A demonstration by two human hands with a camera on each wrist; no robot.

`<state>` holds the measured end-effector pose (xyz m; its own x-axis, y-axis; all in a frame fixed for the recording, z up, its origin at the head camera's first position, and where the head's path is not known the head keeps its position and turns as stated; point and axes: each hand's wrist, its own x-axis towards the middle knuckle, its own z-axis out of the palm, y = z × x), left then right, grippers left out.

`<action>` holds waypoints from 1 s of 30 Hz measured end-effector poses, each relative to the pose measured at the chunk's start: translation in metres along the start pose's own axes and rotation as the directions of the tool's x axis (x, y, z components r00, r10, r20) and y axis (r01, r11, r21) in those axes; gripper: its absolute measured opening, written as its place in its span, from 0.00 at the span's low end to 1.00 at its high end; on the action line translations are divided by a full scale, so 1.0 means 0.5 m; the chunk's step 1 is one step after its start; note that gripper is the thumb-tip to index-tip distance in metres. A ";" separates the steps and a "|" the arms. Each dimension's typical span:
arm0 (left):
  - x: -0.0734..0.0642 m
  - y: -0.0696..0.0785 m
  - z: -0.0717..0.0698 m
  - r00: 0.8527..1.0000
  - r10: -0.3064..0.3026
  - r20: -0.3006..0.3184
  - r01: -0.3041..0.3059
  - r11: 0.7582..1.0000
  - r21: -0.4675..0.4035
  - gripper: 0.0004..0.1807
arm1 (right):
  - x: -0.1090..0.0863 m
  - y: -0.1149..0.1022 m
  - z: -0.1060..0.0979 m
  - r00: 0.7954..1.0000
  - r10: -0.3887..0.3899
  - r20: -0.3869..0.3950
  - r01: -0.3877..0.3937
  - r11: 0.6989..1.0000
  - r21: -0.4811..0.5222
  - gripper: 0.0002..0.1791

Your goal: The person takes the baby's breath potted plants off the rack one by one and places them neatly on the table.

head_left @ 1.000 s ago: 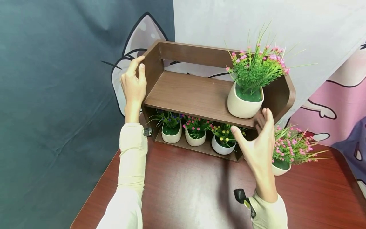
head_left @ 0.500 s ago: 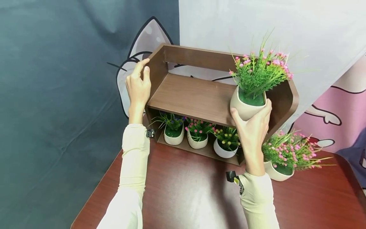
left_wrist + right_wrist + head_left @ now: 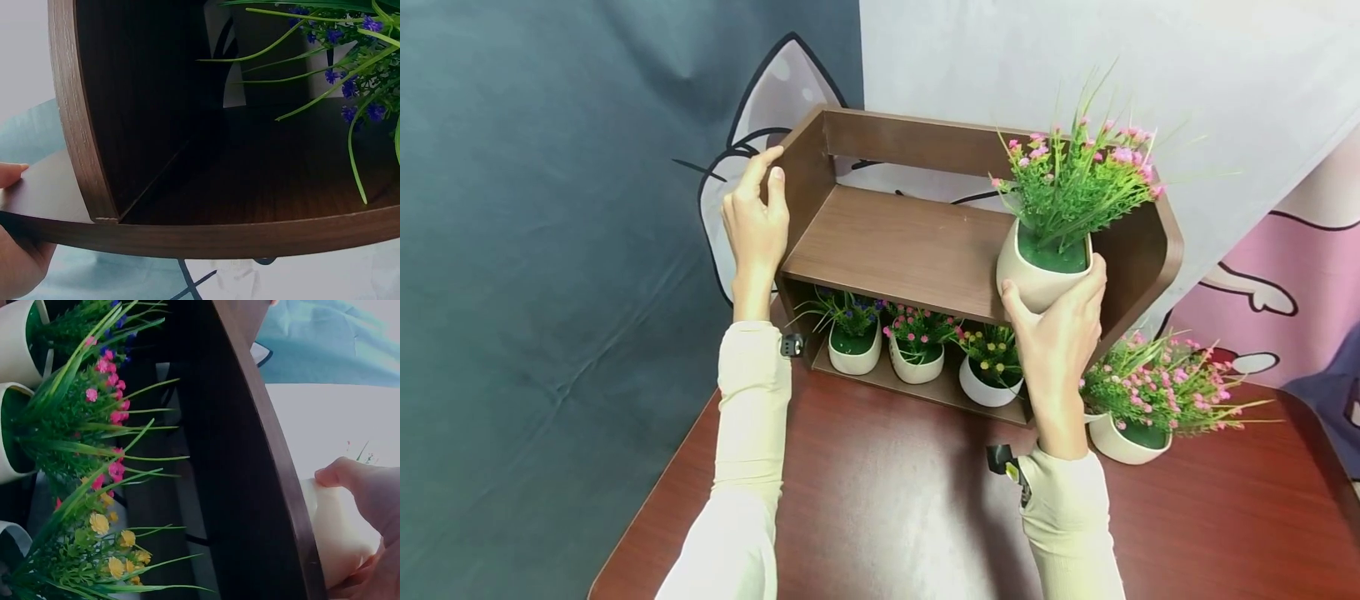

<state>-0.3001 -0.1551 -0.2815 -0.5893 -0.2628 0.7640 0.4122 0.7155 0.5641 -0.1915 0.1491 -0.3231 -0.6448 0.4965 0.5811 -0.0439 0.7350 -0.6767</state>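
A brown wooden two-tier shelf (image 3: 910, 237) stands on the table. My left hand (image 3: 756, 221) grips the upper edge of its left side panel; in the left wrist view the thumb and fingers lie on either side of that board. On the upper tier, at the right end, is a cream flower pot (image 3: 1033, 279) with pink flowers and tall grass. My right hand (image 3: 1060, 333) holds this pot from the front, thumb on its left and fingers round its right side. In the right wrist view the pot (image 3: 340, 531) sits beside the shelf edge, its underside hidden.
On the lower tier stand a pot with blue flowers (image 3: 855, 350), one with pink flowers (image 3: 917, 367) and one with yellow flowers (image 3: 988, 387). Right of the shelf, another pink-flowered pot (image 3: 1127, 446) stands on the reddish table (image 3: 880, 500), partly behind the right arm.
My right hand has moved from spread fingers in front of the shelf to gripping the cream pot on the upper tier. My left hand stays on the side panel.
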 end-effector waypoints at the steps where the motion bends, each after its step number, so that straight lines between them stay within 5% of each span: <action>1: 0.000 0.000 0.000 1.000 -0.001 -0.001 0.001 1.000 -0.002 0.15 | -0.003 -0.002 -0.002 1.000 -0.006 0.000 0.006 1.000 0.000 0.49; 11: 0.005 -0.001 0.000 1.000 -0.002 0.003 0.002 1.000 -0.021 0.15 | -0.035 -0.011 -0.026 0.998 -0.063 0.014 0.062 0.998 0.013 0.48; 30: -0.029 -0.032 -0.018 1.000 -0.013 0.000 0.013 1.000 0.005 0.16 | -0.105 -0.006 -0.038 0.988 -0.149 0.047 0.145 0.986 0.080 0.48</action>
<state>-0.2919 -0.1685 -0.2986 -0.5949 -0.2720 0.7564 0.4013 0.7148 0.5727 -0.1431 0.1296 -0.3428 -0.6663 0.3595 0.6533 -0.1973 0.7599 -0.6193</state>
